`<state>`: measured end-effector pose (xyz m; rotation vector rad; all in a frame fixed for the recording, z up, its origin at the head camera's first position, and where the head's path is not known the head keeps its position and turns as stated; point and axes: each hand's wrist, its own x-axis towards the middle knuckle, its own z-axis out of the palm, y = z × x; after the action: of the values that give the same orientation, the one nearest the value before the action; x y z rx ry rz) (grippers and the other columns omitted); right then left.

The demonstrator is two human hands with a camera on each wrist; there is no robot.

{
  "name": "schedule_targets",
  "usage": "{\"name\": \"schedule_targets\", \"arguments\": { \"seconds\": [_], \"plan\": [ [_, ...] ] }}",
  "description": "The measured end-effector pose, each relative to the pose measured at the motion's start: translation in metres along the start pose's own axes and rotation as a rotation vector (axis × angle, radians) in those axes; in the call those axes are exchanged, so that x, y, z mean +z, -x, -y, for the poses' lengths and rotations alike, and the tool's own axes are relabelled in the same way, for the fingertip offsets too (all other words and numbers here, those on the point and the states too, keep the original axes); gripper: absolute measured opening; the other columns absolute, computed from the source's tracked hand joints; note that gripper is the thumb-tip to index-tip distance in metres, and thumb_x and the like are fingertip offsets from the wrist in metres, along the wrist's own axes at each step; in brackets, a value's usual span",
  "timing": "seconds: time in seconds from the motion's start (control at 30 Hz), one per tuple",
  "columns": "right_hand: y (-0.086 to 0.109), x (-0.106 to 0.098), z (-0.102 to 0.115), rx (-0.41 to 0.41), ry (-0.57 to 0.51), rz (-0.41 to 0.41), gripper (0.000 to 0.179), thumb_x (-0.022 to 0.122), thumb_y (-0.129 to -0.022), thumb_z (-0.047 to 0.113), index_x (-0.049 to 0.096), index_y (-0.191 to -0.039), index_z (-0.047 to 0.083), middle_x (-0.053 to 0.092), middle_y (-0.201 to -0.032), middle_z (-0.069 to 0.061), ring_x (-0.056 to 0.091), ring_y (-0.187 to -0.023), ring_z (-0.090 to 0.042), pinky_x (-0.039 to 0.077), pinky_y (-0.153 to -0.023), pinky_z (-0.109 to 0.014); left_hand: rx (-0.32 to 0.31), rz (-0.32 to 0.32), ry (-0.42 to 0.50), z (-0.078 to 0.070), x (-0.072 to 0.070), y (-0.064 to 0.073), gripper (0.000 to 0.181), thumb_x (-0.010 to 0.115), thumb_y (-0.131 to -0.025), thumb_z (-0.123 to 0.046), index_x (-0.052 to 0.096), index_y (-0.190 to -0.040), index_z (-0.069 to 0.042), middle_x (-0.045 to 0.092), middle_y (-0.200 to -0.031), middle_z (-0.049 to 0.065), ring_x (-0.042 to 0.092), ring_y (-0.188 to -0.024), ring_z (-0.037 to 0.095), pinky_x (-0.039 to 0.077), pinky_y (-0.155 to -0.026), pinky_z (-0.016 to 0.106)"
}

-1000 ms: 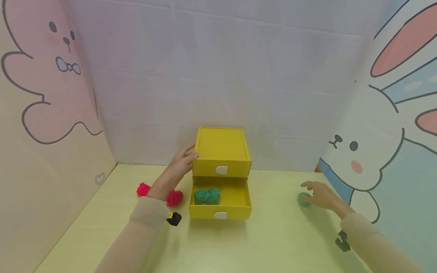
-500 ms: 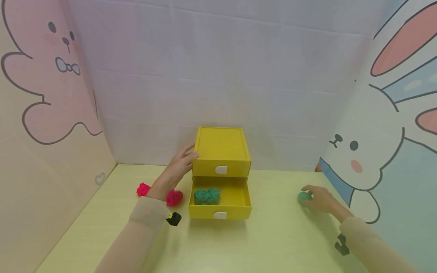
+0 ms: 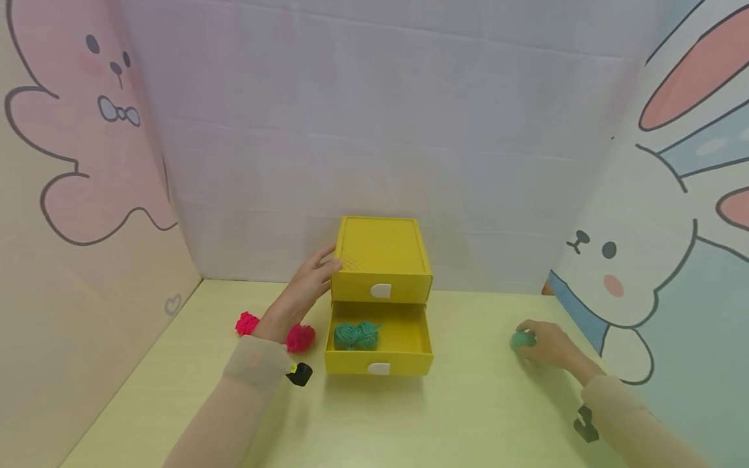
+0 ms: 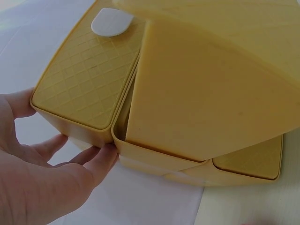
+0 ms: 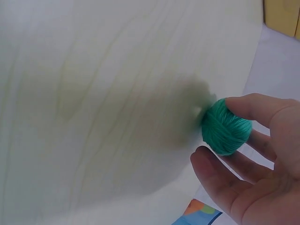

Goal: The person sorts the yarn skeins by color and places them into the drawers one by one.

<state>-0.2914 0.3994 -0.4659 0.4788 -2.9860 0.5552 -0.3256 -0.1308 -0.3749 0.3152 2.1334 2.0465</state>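
One round green yarn ball (image 3: 519, 340), lacking a long axis, is nestling left of the right hand (image 3: 549, 342), the closer one, whose thumb and fingers are pinching it; the lower drawer (image 3: 409, 364) is standing open well leftward. The left hand (image 3: 304, 286) is resting relaxed fingers against the yellow unit (image 3: 383, 247).

On my left I saw a pink cartoon animal (image 3: 108, 156) with a bow (image 3: 120, 112), a heart (image 3: 172, 304) below; on my right, a rabbit (image 3: 638, 253); ahead, a creased backdrop (image 3: 380, 136).
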Motion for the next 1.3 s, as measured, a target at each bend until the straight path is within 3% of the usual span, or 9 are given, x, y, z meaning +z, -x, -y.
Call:
{"name": "schedule_targets", "arguments": {
  "seconds": [0.3,0.47,0.8,1.1,1.3],
  "plan": [
    [-0.001,-0.009,0.022,-0.087,0.031,-0.03,0.035,0.086,-0.083,0.006,0.072,-0.113,-0.003,0.076,-0.101,-0.018,0.072,-0.093,-0.04,0.06,-0.082,-0.058,0.002,0.011,0.005,0.0,0.0,0.0,0.065,0.052,-0.112,-0.038,0.025,-0.17,-0.023,0.034,-0.168,0.013,0.032,-0.157,0.033,0.022,-0.131,0.055],
    [-0.003,-0.019,0.048,-0.123,0.023,-0.023,0.038,0.087,-0.083,0.007,0.072,-0.116,-0.003,0.076,-0.104,-0.016,0.072,-0.094,-0.038,0.06,-0.081,-0.055,0.002,0.011,0.0,0.0,0.0,0.0,0.065,0.051,-0.113,-0.039,0.024,-0.17,-0.024,0.035,-0.168,0.013,0.033,-0.157,0.032,0.022,-0.131,0.055],
    [-0.007,-0.037,0.103,-0.261,0.015,-0.037,0.036,0.086,-0.085,0.007,0.072,-0.118,0.0,0.075,-0.105,-0.006,0.068,-0.086,-0.017,0.057,-0.072,-0.034,0.008,0.012,0.002,0.001,0.0,0.0,0.066,0.052,-0.113,-0.039,0.024,-0.17,-0.023,0.035,-0.168,0.013,0.032,-0.157,0.032,0.022,-0.131,0.055],
    [-0.014,-0.049,0.153,-0.274,-0.072,0.032,0.039,0.084,-0.09,0.011,0.071,-0.124,0.001,0.073,-0.11,-0.003,0.065,-0.091,-0.016,0.058,-0.071,-0.028,0.01,0.008,0.01,-0.001,0.001,0.0,0.065,0.053,-0.112,-0.038,0.025,-0.17,-0.023,0.037,-0.167,0.012,0.035,-0.156,0.032,0.023,-0.131,0.055],
    [-0.021,-0.053,0.187,-0.313,-0.113,0.042,0.037,0.083,-0.091,0.011,0.071,-0.125,0.003,0.073,-0.112,-0.002,0.065,-0.093,-0.017,0.061,-0.075,-0.034,0.008,0.003,-0.001,0.0,0.001,0.0,0.066,0.052,-0.113,-0.037,0.024,-0.17,-0.023,0.036,-0.167,0.012,0.034,-0.157,0.032,0.022,-0.131,0.055]
  ]
}}
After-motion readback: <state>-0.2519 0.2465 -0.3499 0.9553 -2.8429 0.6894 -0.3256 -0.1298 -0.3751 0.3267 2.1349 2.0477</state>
